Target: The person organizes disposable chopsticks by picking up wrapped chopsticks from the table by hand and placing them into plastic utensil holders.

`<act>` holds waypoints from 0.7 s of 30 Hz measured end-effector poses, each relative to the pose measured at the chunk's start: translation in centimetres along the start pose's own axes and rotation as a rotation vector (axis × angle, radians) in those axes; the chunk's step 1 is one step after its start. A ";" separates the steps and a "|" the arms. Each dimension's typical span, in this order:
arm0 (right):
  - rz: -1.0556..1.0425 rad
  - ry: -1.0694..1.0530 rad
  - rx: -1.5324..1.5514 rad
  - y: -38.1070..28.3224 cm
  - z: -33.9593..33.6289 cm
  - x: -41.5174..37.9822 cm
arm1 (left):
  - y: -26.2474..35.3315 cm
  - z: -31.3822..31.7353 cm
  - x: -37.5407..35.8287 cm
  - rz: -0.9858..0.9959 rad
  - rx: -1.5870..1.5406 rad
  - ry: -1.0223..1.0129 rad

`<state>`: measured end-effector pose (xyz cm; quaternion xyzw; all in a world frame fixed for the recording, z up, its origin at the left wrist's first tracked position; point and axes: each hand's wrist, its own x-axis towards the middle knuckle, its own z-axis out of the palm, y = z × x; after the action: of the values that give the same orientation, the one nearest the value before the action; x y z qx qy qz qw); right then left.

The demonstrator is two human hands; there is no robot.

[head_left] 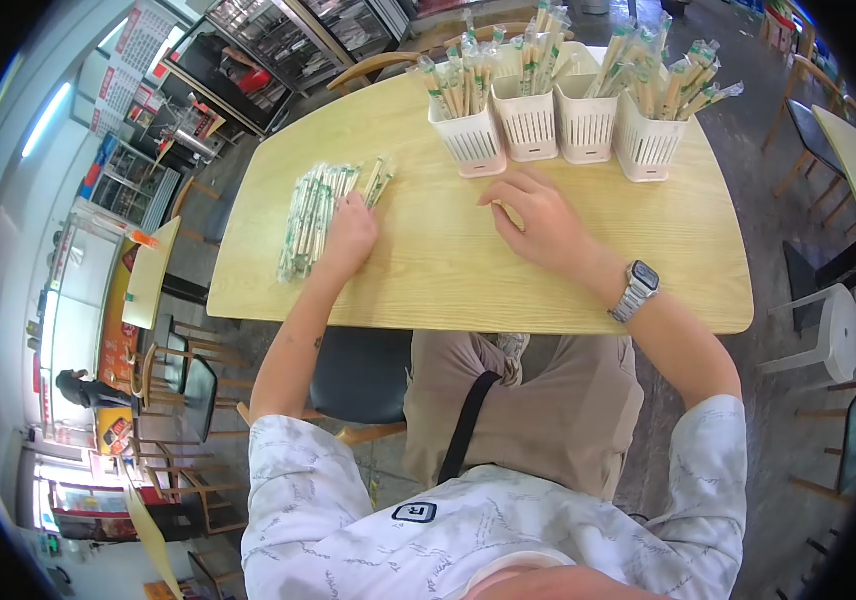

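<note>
On the left part of the wooden table lies a pile of wrapped chopsticks in clear and green plastic. My left hand is closed at the pile's right side, its fingers around a few wrapped chopsticks that stick out past it. Near the table's middle, my right hand hovers or rests with curled fingers, thumb apart from them, holding nothing. Just beyond it stand white slotted holders filled with wrapped chopsticks.
A dark-seated chair is tucked under the near edge, left of my legs. A white stool stands at the right. Another table is at far right, and one at left. A person is at far left.
</note>
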<state>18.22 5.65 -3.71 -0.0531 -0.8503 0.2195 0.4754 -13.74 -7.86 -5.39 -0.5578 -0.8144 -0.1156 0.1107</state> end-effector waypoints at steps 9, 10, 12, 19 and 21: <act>0.112 0.026 0.146 -0.2 0.0 0.1 | 1.4 -5.7 -0.9 -0.051 -0.509 0.107; 0.156 -0.004 0.183 -0.3 -0.1 0.1 | 2.8 -7.5 -1.5 -0.102 -0.690 0.042; 0.244 -0.067 0.257 -0.7 -0.3 0.1 | 5.3 -9.6 -2.1 -0.096 -0.947 0.009; 0.267 -0.158 0.391 -0.7 -0.4 0.2 | 16.7 -9.0 -0.8 0.203 -1.432 0.137; 0.274 -0.182 0.385 -0.2 -0.1 0.0 | 18.3 -7.4 0.1 0.277 -1.507 0.134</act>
<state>18.29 5.54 -3.56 -0.0562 -0.8169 0.4438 0.3641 3.73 -3.65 2.82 -0.5715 -0.4298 -0.6578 -0.2367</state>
